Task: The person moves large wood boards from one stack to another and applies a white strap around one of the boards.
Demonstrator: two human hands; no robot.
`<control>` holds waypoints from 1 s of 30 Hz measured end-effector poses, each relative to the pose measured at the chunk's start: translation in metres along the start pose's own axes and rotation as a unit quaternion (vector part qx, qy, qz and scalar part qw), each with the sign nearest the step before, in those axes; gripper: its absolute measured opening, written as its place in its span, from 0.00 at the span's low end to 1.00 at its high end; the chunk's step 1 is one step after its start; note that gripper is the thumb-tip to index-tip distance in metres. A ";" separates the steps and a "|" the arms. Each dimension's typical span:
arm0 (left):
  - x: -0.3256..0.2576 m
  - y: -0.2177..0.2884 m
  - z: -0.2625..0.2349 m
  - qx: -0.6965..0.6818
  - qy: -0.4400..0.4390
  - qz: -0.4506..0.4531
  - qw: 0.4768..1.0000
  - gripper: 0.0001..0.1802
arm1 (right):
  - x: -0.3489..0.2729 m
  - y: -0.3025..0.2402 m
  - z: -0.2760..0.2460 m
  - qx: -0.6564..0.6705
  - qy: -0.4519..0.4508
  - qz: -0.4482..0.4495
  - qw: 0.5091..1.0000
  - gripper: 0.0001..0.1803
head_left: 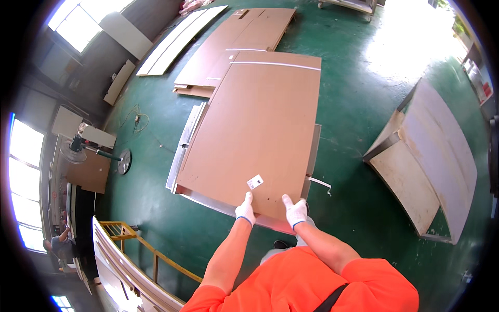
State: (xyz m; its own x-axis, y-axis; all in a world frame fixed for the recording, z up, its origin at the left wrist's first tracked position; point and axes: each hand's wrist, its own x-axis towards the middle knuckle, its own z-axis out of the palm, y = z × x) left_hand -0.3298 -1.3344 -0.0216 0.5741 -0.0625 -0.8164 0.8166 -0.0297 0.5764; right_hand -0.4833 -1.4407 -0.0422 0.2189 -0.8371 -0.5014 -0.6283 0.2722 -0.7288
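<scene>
A large flat brown board or cardboard panel [254, 125] lies in front of me on top of a stack. Its near edge is held by my left hand [246, 209] and my right hand [296, 211], both in white gloves. Each thumb rests on the top face; the other fingers curl below the edge, mostly hidden. Just beyond my left thumb is a small white label [254, 181]. A pale strap [275, 65] crosses the board's far end. Silvery-white panels [183, 151] stick out beneath its left side, and a loose strap end [321, 184] curls out at the right.
More brown panels [249, 31] and long white boards [179, 39] lie farther off. A standing fan [123, 161] is at left. A yellow metal rack [156, 257] with leaning boards stands near left. A large worn box-like piece [436, 151] sits right. Another person [62, 247] is far left.
</scene>
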 end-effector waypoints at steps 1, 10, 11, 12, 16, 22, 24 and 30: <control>0.007 -0.001 0.009 0.006 0.000 -0.004 1.000 0.28 | 0.010 -0.005 -0.001 -0.023 0.032 -0.021 0.999 0.42; -0.015 0.065 0.022 0.703 -0.088 0.235 0.666 0.21 | 0.052 -0.047 -0.016 -0.184 0.051 0.048 0.980 0.46; 0.001 0.073 0.012 0.660 -0.099 0.408 0.623 0.22 | 0.045 -0.052 -0.016 -0.156 0.052 0.034 0.986 0.43; 0.020 0.077 0.009 0.627 -0.097 0.510 0.581 0.24 | 0.043 -0.054 -0.017 -0.156 0.063 0.015 0.986 0.42; 0.057 0.091 0.038 0.593 -0.039 0.671 0.444 0.33 | 0.046 -0.042 -0.021 -0.166 0.144 -0.067 0.973 0.35; 0.074 0.076 0.030 0.625 -0.035 0.639 0.448 0.39 | 0.054 0.015 -0.047 -0.044 0.231 -0.031 0.972 0.21; 0.075 0.075 0.030 0.628 -0.036 0.633 0.451 0.40 | 0.068 0.016 -0.060 -0.029 0.168 -0.051 0.984 0.24; 0.070 0.083 0.039 0.618 -0.044 0.628 0.470 0.41 | 0.142 0.023 -0.074 -0.054 -0.004 -0.060 0.997 0.41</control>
State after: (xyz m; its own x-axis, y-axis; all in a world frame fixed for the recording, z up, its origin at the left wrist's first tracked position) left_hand -0.2243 -1.3802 -0.0297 0.5079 -0.8448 0.1683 -0.8542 -0.4687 0.2249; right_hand -0.5220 -1.5890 -0.0952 0.3034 -0.8563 -0.4180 -0.6739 0.1173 -0.7295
